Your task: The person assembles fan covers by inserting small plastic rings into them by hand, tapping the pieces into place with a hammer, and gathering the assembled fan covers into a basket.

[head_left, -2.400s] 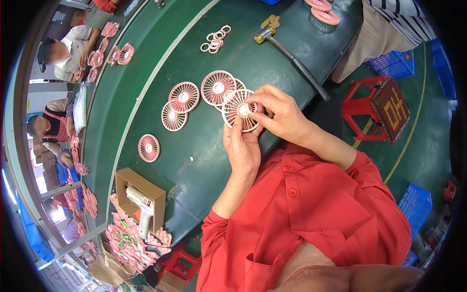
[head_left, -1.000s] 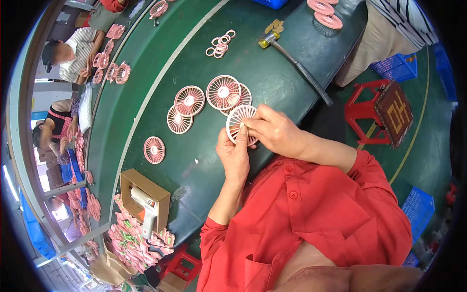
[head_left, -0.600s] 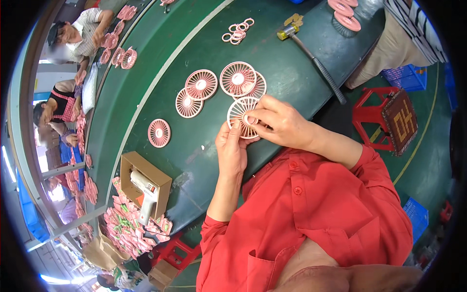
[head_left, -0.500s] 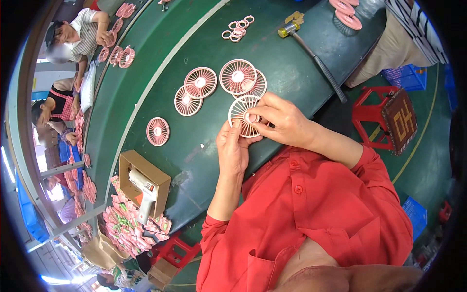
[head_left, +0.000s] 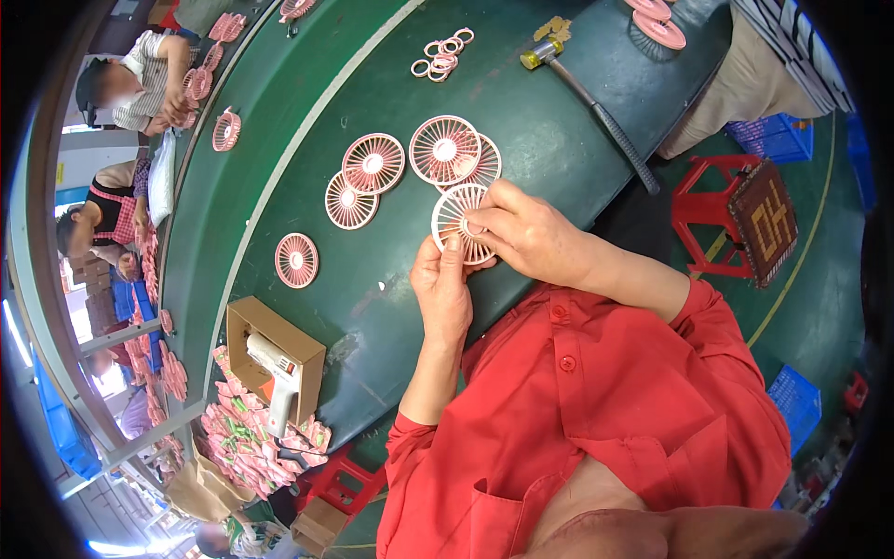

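Observation:
Both my hands hold one round pink fan grille point(head_left: 453, 216) just above the green table point(head_left: 391, 74). My left hand point(head_left: 441, 289) grips its lower edge from below. My right hand point(head_left: 529, 235) covers its right side, with the fingertips pressed at its white centre. Several more pink grilles lie flat just beyond: two overlapping ones point(head_left: 447, 151) touching the held one, another pair point(head_left: 363, 177) to the left, and a single one point(head_left: 296, 260) further left.
A hammer point(head_left: 587, 98) and a small heap of pink rings point(head_left: 443, 55) lie at the far side. A cardboard box holding a white glue gun point(head_left: 276, 368) sits near the table's left edge above a bin of pink parts point(head_left: 251, 438). Other people work further up the table. A red stool point(head_left: 736, 219) stands to the right.
The view has shifted, so the table things sit lower and more rightward in the picture. My hands keep the same grille; the right fingers have moved slightly over its centre.

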Available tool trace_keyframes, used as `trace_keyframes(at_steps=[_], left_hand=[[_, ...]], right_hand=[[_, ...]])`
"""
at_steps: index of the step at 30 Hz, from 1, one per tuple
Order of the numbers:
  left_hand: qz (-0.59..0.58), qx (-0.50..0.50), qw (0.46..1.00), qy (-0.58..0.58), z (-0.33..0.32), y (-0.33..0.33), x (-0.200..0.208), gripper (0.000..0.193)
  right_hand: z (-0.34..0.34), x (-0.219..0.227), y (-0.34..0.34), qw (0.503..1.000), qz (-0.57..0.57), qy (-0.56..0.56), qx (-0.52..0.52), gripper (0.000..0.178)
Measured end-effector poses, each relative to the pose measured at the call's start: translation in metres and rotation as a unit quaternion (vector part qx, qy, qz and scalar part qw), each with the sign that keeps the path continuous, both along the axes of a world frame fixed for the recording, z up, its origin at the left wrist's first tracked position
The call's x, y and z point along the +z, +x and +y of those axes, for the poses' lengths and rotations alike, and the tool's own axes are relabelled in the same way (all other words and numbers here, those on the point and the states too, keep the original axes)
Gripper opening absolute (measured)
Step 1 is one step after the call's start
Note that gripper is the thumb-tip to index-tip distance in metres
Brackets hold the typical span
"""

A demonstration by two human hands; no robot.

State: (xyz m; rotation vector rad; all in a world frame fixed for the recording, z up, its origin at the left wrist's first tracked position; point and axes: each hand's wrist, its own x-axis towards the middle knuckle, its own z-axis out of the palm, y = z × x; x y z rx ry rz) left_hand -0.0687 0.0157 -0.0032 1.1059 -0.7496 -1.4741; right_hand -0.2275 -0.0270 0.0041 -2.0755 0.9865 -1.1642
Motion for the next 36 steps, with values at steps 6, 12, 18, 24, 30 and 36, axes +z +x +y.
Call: trace_keyframes(at_steps=[6,12,18,24,30,36], left_hand=[[-0.098,0.016,0.992,-0.084,-0.001,-0.008,0.002,0.018],[-0.125,0.055,0.988,-0.078,-0.008,-0.01,0.01,0.009],[-0.091,0.11,0.988,-0.061,-0.009,0.002,0.003,0.005],[-0.664,0.15,0.714,-0.164,0.007,0.086,0.013,0.01],[-0.858,0.117,0.499,-0.039,0.039,0.177,-0.009,0.035],[-0.736,0.036,0.639,-0.22,-0.007,0.085,0.031,0.037]], right_hand=[[-0.001,-0.003,0.003,0.999,-0.03,-0.015,-0.022,0.024],[0.001,0.0,0.013,0.997,-0.062,-0.024,-0.045,0.03],[0.001,-0.006,0.03,0.997,-0.016,-0.069,-0.04,0.026],[-0.099,-0.004,0.001,0.978,0.154,-0.136,-0.044,0.016],[-0.236,-0.03,-0.051,0.963,0.231,-0.06,-0.124,0.029],[-0.256,-0.032,-0.058,0.953,0.296,-0.015,-0.064,0.014]])
